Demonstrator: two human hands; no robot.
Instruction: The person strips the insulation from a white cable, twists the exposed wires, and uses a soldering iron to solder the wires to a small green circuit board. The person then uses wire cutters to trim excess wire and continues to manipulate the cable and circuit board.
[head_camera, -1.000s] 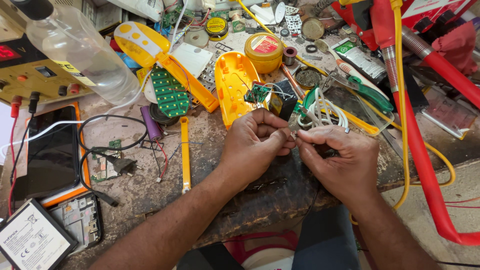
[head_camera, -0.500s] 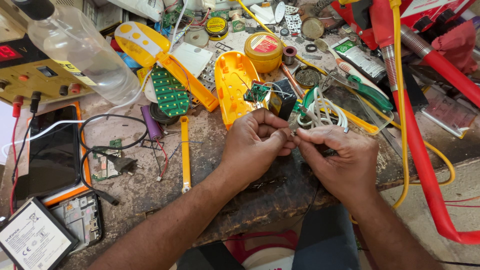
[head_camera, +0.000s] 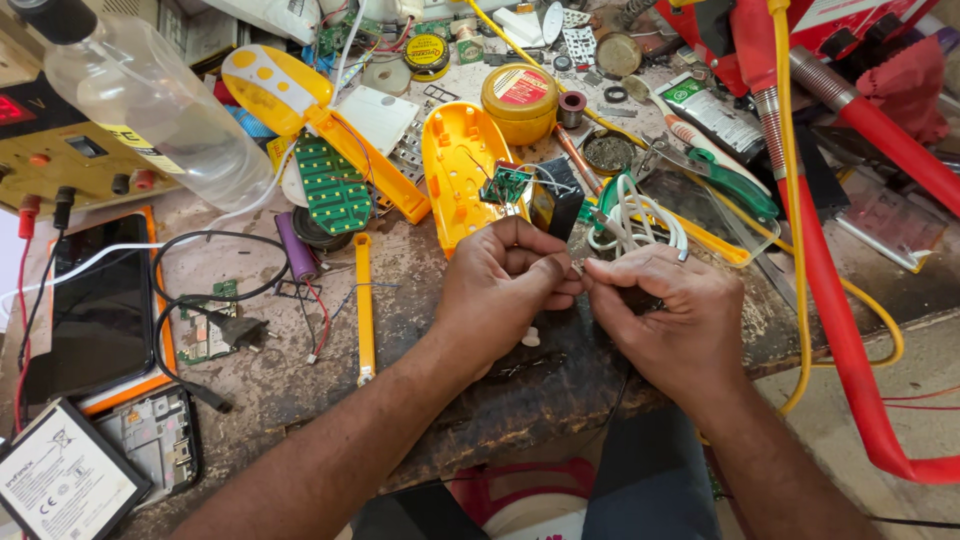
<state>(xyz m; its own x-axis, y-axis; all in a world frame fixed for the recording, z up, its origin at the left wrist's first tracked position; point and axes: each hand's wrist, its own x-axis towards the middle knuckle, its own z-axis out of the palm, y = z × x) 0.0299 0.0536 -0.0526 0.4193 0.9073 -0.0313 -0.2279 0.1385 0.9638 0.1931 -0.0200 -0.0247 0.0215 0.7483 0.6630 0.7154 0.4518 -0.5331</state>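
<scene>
My left hand (head_camera: 505, 285) and my right hand (head_camera: 665, 310) meet fingertip to fingertip over the worn workbench (head_camera: 560, 380), pinching a thin wire end (head_camera: 578, 270) between them. A bundle of white cable (head_camera: 640, 220) loops up behind my right hand, which seems to hold it. Just beyond my left hand lies an open yellow plastic shell (head_camera: 455, 175) with a small green circuit board (head_camera: 505, 185) and a black block (head_camera: 555, 200) beside it. What exactly sits between the fingertips is too small to tell.
A clear plastic bottle (head_camera: 150, 105) and a yellow power supply (head_camera: 60, 155) stand at the left. A phone (head_camera: 100, 310), a battery (head_camera: 60, 485), a green LED board (head_camera: 332, 185), a yellow tin (head_camera: 520, 100), green-handled pliers (head_camera: 735, 185) and red hoses (head_camera: 840, 300) crowd the bench.
Both hands stay together at the same spot; only the fingers shift slightly on the wire.
</scene>
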